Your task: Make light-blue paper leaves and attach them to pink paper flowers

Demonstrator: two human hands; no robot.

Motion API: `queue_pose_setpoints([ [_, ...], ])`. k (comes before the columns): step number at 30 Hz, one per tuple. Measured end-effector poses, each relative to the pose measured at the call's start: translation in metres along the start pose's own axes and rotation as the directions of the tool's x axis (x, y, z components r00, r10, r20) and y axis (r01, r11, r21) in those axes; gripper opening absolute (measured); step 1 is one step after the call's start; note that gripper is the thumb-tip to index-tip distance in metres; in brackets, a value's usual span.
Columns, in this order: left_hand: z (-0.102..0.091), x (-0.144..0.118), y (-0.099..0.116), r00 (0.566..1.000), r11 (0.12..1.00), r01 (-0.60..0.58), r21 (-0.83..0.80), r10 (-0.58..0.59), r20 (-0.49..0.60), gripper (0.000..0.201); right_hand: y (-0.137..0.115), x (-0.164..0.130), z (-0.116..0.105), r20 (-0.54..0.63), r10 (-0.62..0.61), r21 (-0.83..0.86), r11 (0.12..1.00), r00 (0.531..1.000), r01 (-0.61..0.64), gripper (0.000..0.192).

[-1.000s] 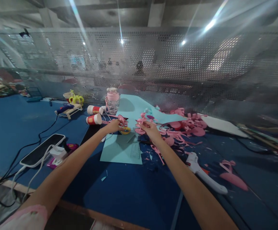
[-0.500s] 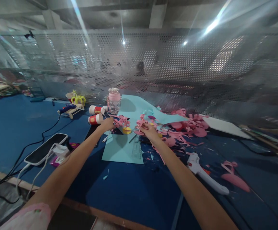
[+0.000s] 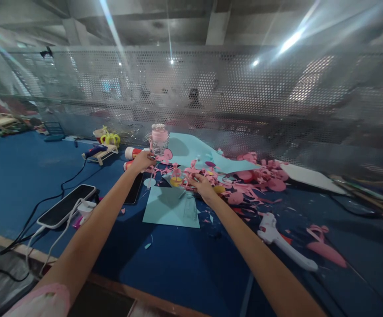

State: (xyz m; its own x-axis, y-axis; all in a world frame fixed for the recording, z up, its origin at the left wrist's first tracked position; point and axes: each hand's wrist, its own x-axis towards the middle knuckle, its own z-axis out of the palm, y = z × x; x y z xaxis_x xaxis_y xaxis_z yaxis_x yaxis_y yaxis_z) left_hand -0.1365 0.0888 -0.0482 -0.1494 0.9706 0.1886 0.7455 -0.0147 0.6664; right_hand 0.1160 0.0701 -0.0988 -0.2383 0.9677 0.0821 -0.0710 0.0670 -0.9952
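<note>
Pink paper cutouts (image 3: pixel 178 169) stretch in a loose chain between the two hands, the long axis running left to right across the blue table (image 3: pixel 184 264), far from the body. The left hand (image 3: pixel 144 160) pinches the chain's left end, where a round pink disc (image 3: pixel 168 154) sits beside a clear jar with a pink lid (image 3: pixel 159 140); what the jar contains is too blurred to tell. The right hand (image 3: pixel 202 184) closes on the chain's right end, just above a light blue sheet (image 3: pixel 171 207) lying flat. A heap of pink scraps (image 3: pixel 257 176) lies to the right. A white glue gun (image 3: pixel 285 242) lies near the right forearm, its nozzle end toward the scraps.
</note>
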Motion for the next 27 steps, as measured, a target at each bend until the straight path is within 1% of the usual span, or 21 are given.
queue_pose_setpoints([
  [3, -0.008, -0.002, 0.005, 0.995, 0.999, -0.039, -0.013, 0.038, -0.094, 0.045, -0.001, -0.002, 0.009, 0.038, 0.001, 0.031, 1.000, 0.999, -0.002, 0.036],
  [4, -0.011, -0.002, 0.007, 0.988, 0.997, -0.076, -0.006, 0.075, -0.137, 0.049, -0.001, -0.002, 0.012, 0.044, -0.005, 0.039, 0.999, 0.999, 0.003, 0.036],
  [6, -0.019, -0.004, 0.010, 0.959, 0.981, -0.190, 0.025, 0.191, -0.208, 0.053, -0.001, -0.001, 0.016, 0.047, -0.021, 0.053, 0.998, 0.999, 0.018, 0.037],
  [7, -0.023, -0.005, 0.011, 0.940, 0.966, -0.253, 0.045, 0.257, -0.226, 0.053, -0.001, 0.000, 0.018, 0.044, -0.028, 0.059, 0.998, 0.999, 0.025, 0.037],
  [9, -0.030, -0.006, 0.014, 0.907, 0.933, -0.353, 0.076, 0.361, -0.218, 0.050, -0.003, 0.001, 0.018, 0.032, -0.037, 0.074, 0.997, 0.999, 0.035, 0.037],
  [11, -0.037, -0.008, 0.016, 0.889, 0.915, -0.397, 0.069, 0.401, -0.222, 0.045, -0.009, 0.001, 0.016, 0.013, -0.049, 0.094, 0.994, 0.999, 0.048, 0.037],
  [14, -0.048, -0.015, 0.026, 0.874, 0.904, -0.428, -0.014, 0.410, -0.260, 0.043, -0.026, -0.002, 0.008, -0.008, -0.086, 0.129, 0.988, 0.996, 0.087, 0.035],
  [15, -0.051, -0.018, 0.030, 0.875, 0.895, -0.443, -0.050, 0.420, -0.241, 0.046, -0.034, -0.003, 0.005, -0.005, -0.107, 0.139, 0.984, 0.994, 0.107, 0.033],
  [16, -0.054, -0.023, 0.036, 0.878, 0.883, -0.462, -0.082, 0.443, -0.183, 0.049, -0.042, -0.004, 0.001, 0.003, -0.151, 0.149, 0.978, 0.989, 0.149, 0.031],
  [17, -0.056, -0.027, 0.041, 0.876, 0.871, -0.480, -0.106, 0.470, -0.103, 0.052, -0.049, -0.006, -0.001, 0.010, -0.187, 0.146, 0.972, 0.982, 0.183, 0.029],
  [18, -0.057, -0.033, 0.047, 0.861, 0.853, -0.505, -0.130, 0.508, -0.013, 0.052, -0.056, -0.009, -0.004, 0.017, -0.212, 0.132, 0.969, 0.977, 0.208, 0.027],
  [19, -0.058, -0.038, 0.053, 0.837, 0.833, -0.531, -0.153, 0.545, 0.061, 0.052, -0.061, -0.011, -0.006, 0.040, -0.218, 0.114, 0.971, 0.975, 0.212, 0.025],
  [21, -0.058, -0.047, 0.062, 0.787, 0.803, -0.565, -0.188, 0.593, 0.168, 0.051, -0.069, -0.016, -0.009, 0.102, -0.167, 0.079, 0.984, 0.981, 0.159, 0.025],
  [22, -0.057, -0.049, 0.065, 0.776, 0.799, -0.567, -0.198, 0.600, 0.198, 0.050, -0.071, -0.018, -0.010, 0.136, -0.135, 0.069, 0.990, 0.981, 0.127, 0.026],
  [24, -0.053, -0.051, 0.067, 0.770, 0.796, -0.562, -0.224, 0.603, 0.211, 0.050, -0.071, -0.021, -0.012, 0.187, -0.102, 0.075, 0.993, 0.977, 0.089, 0.027],
  [25, -0.051, -0.050, 0.066, 0.777, 0.793, -0.558, -0.244, 0.602, 0.182, 0.050, -0.071, -0.022, -0.013, 0.197, -0.108, 0.092, 0.992, 0.974, 0.091, 0.027],
  [27, -0.046, -0.044, 0.063, 0.806, 0.780, -0.547, -0.303, 0.589, 0.059, 0.053, -0.068, -0.023, -0.014, 0.196, -0.151, 0.134, 0.983, 0.969, 0.126, 0.029],
])
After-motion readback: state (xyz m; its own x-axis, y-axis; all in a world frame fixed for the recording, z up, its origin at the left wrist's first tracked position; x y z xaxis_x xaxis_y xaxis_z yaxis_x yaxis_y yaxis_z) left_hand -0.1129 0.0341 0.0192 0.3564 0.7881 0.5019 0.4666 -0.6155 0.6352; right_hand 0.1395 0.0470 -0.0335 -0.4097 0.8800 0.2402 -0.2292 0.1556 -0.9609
